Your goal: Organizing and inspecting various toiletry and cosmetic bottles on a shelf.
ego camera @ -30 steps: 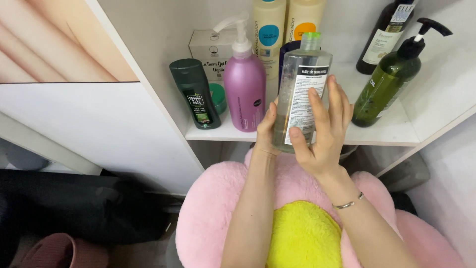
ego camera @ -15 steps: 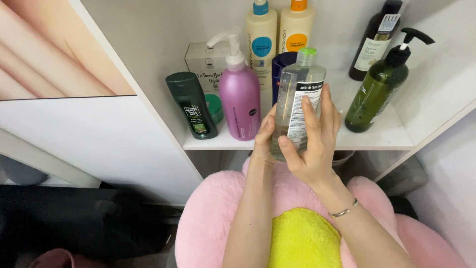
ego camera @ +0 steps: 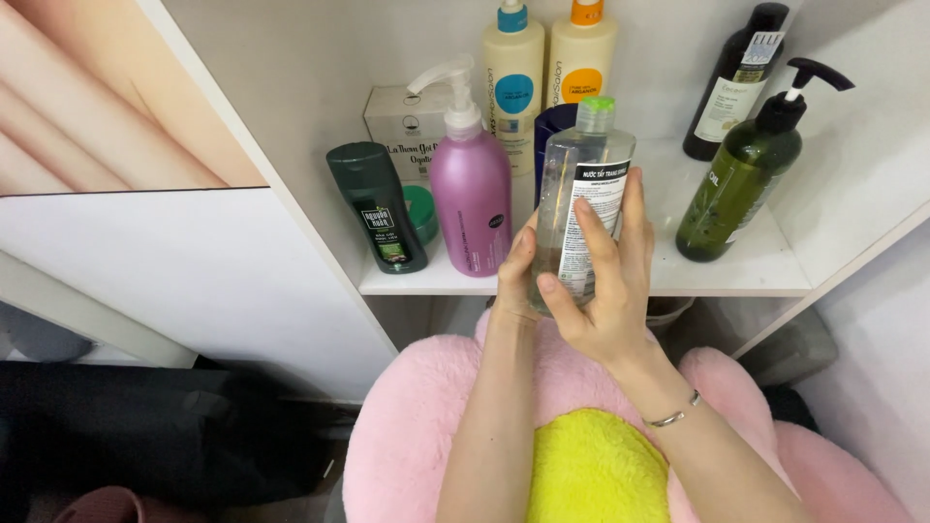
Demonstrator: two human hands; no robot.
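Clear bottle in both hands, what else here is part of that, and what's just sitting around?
In hand:
clear bottle
left hand
right hand

Sitting about:
purple pump bottle
dark green bottle
olive pump bottle
two cream bottles
white box
shelf
pink cushion

White shelf niche [ego camera: 736, 276], pink fluffy seat [ego camera: 417, 407], dark floor [ego camera: 145, 426], bright light

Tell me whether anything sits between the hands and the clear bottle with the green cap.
Nothing visible does. The left hand and right hand are both already wrapped on the clear bottle, held upright in front of the shelf, beside the purple pump bottle.
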